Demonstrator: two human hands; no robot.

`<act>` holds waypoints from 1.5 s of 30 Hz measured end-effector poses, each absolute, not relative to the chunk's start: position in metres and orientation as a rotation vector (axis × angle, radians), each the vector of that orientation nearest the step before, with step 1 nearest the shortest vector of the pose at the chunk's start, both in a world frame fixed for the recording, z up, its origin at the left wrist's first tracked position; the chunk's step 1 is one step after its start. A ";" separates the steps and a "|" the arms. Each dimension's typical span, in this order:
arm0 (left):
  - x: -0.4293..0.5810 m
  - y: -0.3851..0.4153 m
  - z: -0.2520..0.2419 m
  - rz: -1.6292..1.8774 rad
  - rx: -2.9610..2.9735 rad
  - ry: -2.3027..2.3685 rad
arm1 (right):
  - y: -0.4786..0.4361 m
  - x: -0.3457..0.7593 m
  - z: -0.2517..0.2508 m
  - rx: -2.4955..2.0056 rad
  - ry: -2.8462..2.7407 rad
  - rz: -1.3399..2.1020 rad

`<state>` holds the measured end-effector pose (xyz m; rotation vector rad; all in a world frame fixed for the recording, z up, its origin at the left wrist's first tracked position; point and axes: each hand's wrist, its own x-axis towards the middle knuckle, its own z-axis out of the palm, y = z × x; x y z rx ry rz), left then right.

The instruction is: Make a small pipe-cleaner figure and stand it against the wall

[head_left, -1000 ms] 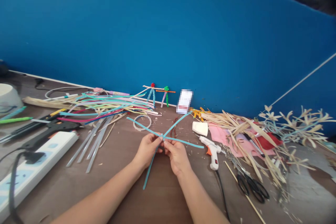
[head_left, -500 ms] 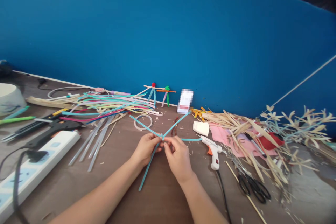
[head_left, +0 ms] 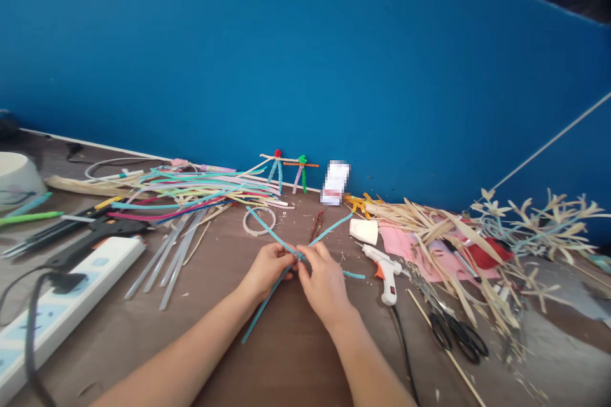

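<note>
Light-blue pipe cleaners cross each other in an X above the middle of the table. My left hand pinches them just left of the crossing, one arm sticking out toward me below it. On the other side my right hand has its thumb and fingertips closed at the same joint, hiding part of it. One blue end shows to the right of that hand, and another reaches up toward the back. A brown twisted pipe cleaner lies on the table just behind my hands.
A white glue gun and black-handled scissors lie right. Pipe cleaners and glue sticks are spread left, near a power strip. Two small pipe-cleaner figures and a blurred phone-like object stand against the wall.
The crossed blue pipe cleaners have turned in my fingers, their right end dropping lower and ending short of the glue gun. My right fingers have moved up over the crossing.
</note>
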<state>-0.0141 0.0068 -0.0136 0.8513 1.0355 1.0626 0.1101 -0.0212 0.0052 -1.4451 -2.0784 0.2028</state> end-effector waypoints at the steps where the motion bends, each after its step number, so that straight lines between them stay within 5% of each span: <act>1: -0.014 0.007 -0.013 1.052 0.855 1.035 | -0.021 0.110 0.005 -1.447 -2.086 0.207; 45: -0.015 0.009 -0.016 0.948 1.059 1.051 | -0.019 0.111 0.006 -1.462 -2.208 -0.080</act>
